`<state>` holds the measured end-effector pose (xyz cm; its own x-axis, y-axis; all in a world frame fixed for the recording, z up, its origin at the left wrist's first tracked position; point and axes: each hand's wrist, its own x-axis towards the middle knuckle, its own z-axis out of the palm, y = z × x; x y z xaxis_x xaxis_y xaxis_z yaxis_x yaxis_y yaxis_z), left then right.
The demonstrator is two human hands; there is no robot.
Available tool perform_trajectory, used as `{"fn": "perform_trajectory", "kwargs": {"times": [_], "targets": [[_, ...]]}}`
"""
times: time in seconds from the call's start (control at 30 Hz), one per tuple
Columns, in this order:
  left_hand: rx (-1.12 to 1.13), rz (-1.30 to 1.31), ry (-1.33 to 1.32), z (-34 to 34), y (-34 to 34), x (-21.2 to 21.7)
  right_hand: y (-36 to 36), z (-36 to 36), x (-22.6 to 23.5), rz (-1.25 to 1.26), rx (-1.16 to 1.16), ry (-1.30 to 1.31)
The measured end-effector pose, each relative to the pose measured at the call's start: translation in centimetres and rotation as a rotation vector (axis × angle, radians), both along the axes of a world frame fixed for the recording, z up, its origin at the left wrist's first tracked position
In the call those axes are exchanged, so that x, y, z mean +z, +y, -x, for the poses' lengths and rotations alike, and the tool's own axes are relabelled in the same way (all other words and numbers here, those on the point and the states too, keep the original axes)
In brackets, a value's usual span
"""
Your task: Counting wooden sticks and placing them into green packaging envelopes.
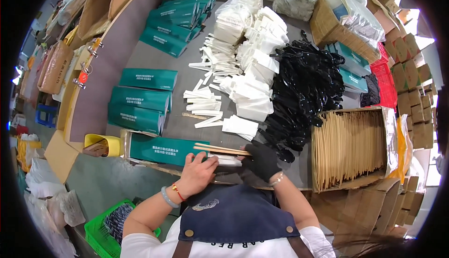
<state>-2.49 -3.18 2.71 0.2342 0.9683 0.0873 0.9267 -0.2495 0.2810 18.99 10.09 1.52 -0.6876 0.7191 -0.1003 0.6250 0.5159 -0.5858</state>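
My left hand (199, 173) is bare and presses on the open end of a long green packet (161, 148) lying at the table's near edge. My right hand (261, 161) wears a black glove and grips a pair of wooden chopsticks (220, 149) together with a white paper item (228, 161), their tips pointing left over the packet's mouth. A heap of black plastic spoons (308, 87) lies just beyond the right hand. White folded paper packets (250, 78) are piled in the middle of the table.
A cardboard box of wooden chopsticks (351, 148) stands at the right. Filled green packets (140, 103) are stacked at the left and more green packets (175, 22) at the back. A yellow tape holder (100, 146) sits by the left edge. A green crate (105, 230) is on the floor.
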Motion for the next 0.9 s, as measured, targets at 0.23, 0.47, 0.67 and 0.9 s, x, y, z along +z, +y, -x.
{"fn": "perform_trajectory", "kwargs": {"times": [0.23,0.47,0.67,0.9], "targets": [[0.1,0.066,-0.17,3.6,0.6,0.7,-0.8,-5.0,-0.1,-0.261,0.068,-0.005],[0.036,0.074,-0.135,4.5,1.6,-0.1,-0.3,-4.3,-0.5,-0.309,0.141,-0.041],[-0.012,0.054,-0.242,1.4,3.1,-0.5,-2.7,1.4,-1.9,-0.035,0.126,0.366],[-0.03,0.055,-0.178,0.5,3.9,-1.0,-3.7,0.6,-3.4,0.324,-0.242,0.361]]}}
